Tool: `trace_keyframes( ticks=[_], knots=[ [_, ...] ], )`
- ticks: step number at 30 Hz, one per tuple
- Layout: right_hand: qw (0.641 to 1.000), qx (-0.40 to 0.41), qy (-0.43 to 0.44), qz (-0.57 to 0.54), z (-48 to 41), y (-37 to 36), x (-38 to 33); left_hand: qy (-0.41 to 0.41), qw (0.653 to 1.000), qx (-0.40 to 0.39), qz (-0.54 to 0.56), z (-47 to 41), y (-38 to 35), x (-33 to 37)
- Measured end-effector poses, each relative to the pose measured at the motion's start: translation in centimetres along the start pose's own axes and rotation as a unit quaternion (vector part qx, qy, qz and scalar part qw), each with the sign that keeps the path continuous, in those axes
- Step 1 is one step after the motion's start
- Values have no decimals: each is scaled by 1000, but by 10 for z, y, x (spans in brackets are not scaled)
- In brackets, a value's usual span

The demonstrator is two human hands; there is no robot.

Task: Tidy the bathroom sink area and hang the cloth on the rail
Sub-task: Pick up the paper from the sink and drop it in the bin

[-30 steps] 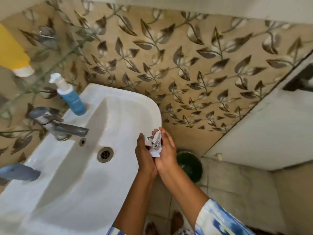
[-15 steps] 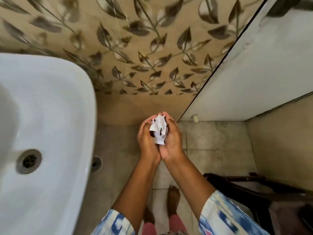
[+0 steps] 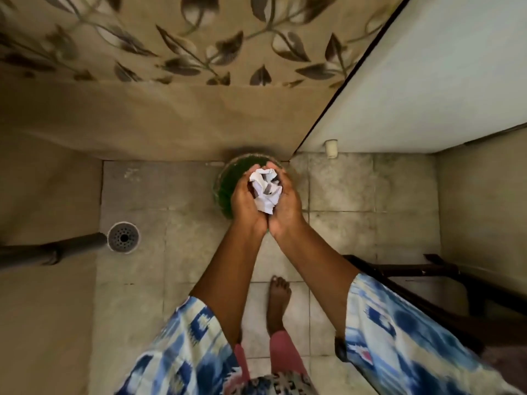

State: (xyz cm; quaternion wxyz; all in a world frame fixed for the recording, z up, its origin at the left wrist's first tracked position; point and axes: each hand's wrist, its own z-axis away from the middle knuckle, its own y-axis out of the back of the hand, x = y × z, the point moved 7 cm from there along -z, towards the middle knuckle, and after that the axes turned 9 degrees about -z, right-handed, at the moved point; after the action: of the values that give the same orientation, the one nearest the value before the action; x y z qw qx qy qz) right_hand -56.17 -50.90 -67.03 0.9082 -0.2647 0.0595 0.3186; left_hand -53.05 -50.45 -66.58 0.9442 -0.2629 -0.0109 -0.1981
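A crumpled white paper wad is cupped between my two hands. My left hand wraps its left side and my right hand wraps its right side, palms pressed together at the heels. Both hands hover directly over a small round green bin standing on the floor in the wall corner. Most of the bin is hidden behind my hands. The sink and the cloth are out of view.
A round floor drain lies to the left, with a dark pipe running to it. A white door stands at the right with a small stopper at its foot. A dark wooden frame sits at lower right. My bare foot is on the tiles.
My view has swung away from the sink and down to the floor. Both hands carried the paper wad rightward and now sit over the green bin.
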Motion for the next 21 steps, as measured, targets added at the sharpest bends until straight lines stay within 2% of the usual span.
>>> trace_keyframes(
  ticks=[4, 7, 12, 16, 21],
  knots=[
    [998, 29, -4, -53, -30, 21, 2, 9, 998, 33, -56, -29, 17, 0],
    [999, 37, -19, 24, -46, 34, 6, 7, 988, 76, -133, -41, 32, 1],
    [995, 70, -37, 67, -58, 47, 11, -40, 969, 138, -201, -51, 50, 5],
    [992, 71, -45, 99, -70, 49, 13, -43, 964, 135, -225, -58, 52, 8],
    [974, 76, -43, 208, -76, 51, 10, -52, 943, 113, -309, -64, 54, 13]
  ],
)
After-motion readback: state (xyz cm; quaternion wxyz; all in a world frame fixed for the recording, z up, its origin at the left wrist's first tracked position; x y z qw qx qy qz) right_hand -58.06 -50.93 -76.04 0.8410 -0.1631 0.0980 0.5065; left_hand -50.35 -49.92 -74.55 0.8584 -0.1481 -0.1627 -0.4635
